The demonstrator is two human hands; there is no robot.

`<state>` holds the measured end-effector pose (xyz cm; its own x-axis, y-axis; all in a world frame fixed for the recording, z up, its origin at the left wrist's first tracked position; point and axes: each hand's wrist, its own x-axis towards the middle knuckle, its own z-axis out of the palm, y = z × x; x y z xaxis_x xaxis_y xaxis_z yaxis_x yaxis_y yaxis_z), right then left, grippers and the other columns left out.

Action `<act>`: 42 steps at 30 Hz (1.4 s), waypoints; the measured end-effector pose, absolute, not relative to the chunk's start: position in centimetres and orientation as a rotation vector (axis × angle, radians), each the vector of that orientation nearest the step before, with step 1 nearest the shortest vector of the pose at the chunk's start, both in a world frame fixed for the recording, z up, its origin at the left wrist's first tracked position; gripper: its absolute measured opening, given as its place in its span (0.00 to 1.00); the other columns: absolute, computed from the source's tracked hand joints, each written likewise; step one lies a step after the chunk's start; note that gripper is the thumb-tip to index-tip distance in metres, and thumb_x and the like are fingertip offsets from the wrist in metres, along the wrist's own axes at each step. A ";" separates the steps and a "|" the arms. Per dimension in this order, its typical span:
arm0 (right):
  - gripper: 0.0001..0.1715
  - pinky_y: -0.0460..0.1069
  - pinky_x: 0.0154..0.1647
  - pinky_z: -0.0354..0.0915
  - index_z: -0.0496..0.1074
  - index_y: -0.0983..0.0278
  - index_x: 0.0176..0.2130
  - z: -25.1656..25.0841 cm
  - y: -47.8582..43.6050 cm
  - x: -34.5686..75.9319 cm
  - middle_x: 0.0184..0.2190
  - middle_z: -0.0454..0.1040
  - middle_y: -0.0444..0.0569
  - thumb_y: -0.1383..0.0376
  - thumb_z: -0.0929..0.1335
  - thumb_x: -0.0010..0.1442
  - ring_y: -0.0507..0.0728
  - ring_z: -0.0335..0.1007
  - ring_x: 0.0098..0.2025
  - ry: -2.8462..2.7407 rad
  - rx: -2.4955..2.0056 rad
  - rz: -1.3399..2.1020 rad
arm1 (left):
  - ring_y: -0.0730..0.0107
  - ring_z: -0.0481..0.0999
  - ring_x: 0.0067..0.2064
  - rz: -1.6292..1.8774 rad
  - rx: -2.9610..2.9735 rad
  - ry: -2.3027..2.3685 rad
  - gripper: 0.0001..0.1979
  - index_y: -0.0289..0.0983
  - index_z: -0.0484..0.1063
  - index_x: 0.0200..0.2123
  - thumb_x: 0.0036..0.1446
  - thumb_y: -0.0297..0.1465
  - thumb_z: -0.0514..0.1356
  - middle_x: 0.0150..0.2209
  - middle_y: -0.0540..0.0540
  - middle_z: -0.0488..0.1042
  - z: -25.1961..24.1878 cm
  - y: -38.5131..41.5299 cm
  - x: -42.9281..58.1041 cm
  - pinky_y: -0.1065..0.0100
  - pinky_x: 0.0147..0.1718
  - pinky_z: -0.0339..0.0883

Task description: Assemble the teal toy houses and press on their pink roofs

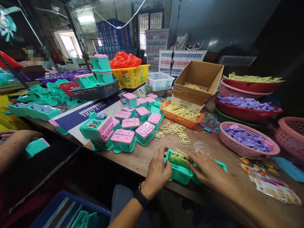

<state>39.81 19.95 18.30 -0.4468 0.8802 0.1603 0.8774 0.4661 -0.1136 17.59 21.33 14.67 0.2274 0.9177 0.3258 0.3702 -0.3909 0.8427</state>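
Note:
My left hand [158, 167], with a dark watch on its wrist, grips the left end of a teal plastic box [181, 175] at the table's front edge. A pale yellow lattice piece [179, 155] lies against the inside of the box. The fingers of my right hand [206, 166] are closed on the right end of that yellow piece and the box rim. Part of another teal piece [222, 166] shows behind my right hand. Several yellow lattice pieces [174, 128] lie loose beyond the box. To the left stand several teal boxes with pink tops [123, 136].
An orange basket [163, 110] of yellow pieces stands behind, below a tilted cardboard box [211, 71]. Pink baskets [222, 134] with purple parts are at right, near wrapped candies [245, 167]. At left, a co-worker's hand [21, 137] is beside another teal box [35, 148].

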 end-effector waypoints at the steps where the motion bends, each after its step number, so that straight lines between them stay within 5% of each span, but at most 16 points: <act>1: 0.13 0.61 0.46 0.72 0.73 0.60 0.47 18.1 19.8 39.7 0.44 0.77 0.56 0.62 0.61 0.71 0.66 0.75 0.46 -2.531 -1.553 0.000 | 0.56 0.75 0.53 1.131 1.884 1.193 0.20 0.37 0.66 0.52 0.57 0.22 0.52 0.49 0.39 0.75 14.7 21.1 17.5 0.54 0.55 0.69; 6: 0.16 0.63 0.51 0.72 0.72 0.57 0.54 17.3 19.2 40.1 0.51 0.76 0.55 0.57 0.64 0.71 0.67 0.73 0.52 -2.477 -1.498 0.066 | 0.55 0.74 0.53 1.131 1.926 1.142 0.20 0.35 0.68 0.54 0.59 0.25 0.52 0.50 0.38 0.75 15.0 20.4 17.1 0.53 0.55 0.69; 11: 0.21 0.54 0.48 0.71 0.77 0.59 0.48 20.0 22.9 42.8 0.45 0.79 0.51 0.50 0.62 0.70 0.62 0.76 0.47 -2.277 -1.538 0.423 | 0.59 0.76 0.48 1.111 1.826 1.153 0.15 0.38 0.72 0.51 0.61 0.30 0.55 0.46 0.42 0.77 15.8 21.0 16.6 0.58 0.49 0.70; 16: 0.13 0.50 0.40 0.66 0.78 0.64 0.41 21.0 31.2 45.1 0.40 0.80 0.53 0.60 0.66 0.66 0.62 0.76 0.41 -2.274 -1.915 0.388 | 0.61 0.79 0.40 1.050 1.660 1.199 0.14 0.38 0.76 0.44 0.62 0.41 0.58 0.39 0.43 0.80 15.2 25.2 17.0 0.65 0.38 0.69; 22: 0.09 0.50 0.43 0.65 0.75 0.67 0.45 17.6 38.8 44.3 0.41 0.79 0.56 0.65 0.68 0.66 0.62 0.74 0.45 -2.301 -1.991 0.271 | 0.65 0.76 0.35 1.015 1.794 1.216 0.07 0.36 0.74 0.39 0.61 0.31 0.57 0.36 0.44 0.78 13.1 32.2 20.0 0.66 0.37 0.68; 27: 0.24 0.54 0.48 0.65 0.70 0.69 0.56 15.7 41.9 42.9 0.49 0.76 0.61 0.65 0.71 0.61 0.65 0.71 0.51 -2.255 -1.985 0.233 | 0.62 0.75 0.40 0.971 1.860 1.251 0.09 0.38 0.74 0.38 0.53 0.23 0.59 0.36 0.46 0.77 12.2 35.8 23.0 0.62 0.45 0.67; 31: 0.14 0.52 0.42 0.62 0.74 0.67 0.44 15.5 41.9 43.3 0.42 0.76 0.57 0.66 0.70 0.57 0.64 0.70 0.46 -2.163 -1.907 0.267 | 0.60 0.74 0.39 0.989 1.832 1.265 0.10 0.37 0.75 0.36 0.50 0.22 0.60 0.34 0.45 0.77 12.0 36.6 24.1 0.60 0.44 0.67; 33: 0.09 0.52 0.38 0.60 0.72 0.65 0.34 16.1 41.3 44.0 0.34 0.74 0.53 0.60 0.68 0.60 0.62 0.69 0.39 -2.104 -1.844 0.315 | 0.61 0.74 0.36 1.023 1.790 1.258 0.07 0.37 0.75 0.34 0.51 0.23 0.60 0.32 0.46 0.76 12.2 36.6 24.4 0.63 0.41 0.67; 34: 0.16 0.51 0.36 0.60 0.70 0.63 0.30 16.5 40.9 44.4 0.30 0.73 0.51 0.55 0.66 0.62 0.61 0.68 0.36 -2.075 -1.808 0.355 | 0.63 0.73 0.34 1.038 1.769 1.248 0.04 0.37 0.75 0.31 0.53 0.26 0.60 0.29 0.46 0.75 12.4 36.5 24.6 0.64 0.38 0.66; 38: 0.37 0.49 0.28 0.58 0.68 0.62 0.28 18.4 38.7 44.9 0.24 0.69 0.47 0.33 0.60 0.59 0.57 0.64 0.28 -1.978 -1.653 0.636 | 0.68 0.72 0.27 1.088 1.555 1.070 0.21 0.36 0.73 0.22 0.62 0.43 0.58 0.23 0.47 0.73 13.5 36.5 25.8 0.68 0.31 0.65; 42: 0.39 0.47 0.25 0.56 0.72 0.64 0.30 19.4 37.9 43.7 0.25 0.71 0.47 0.31 0.71 0.49 0.53 0.62 0.25 -1.769 -1.473 1.268 | 0.66 0.77 0.30 1.241 0.918 0.735 0.26 0.34 0.77 0.29 0.48 0.54 0.69 0.30 0.43 0.79 14.0 37.1 26.8 0.67 0.34 0.73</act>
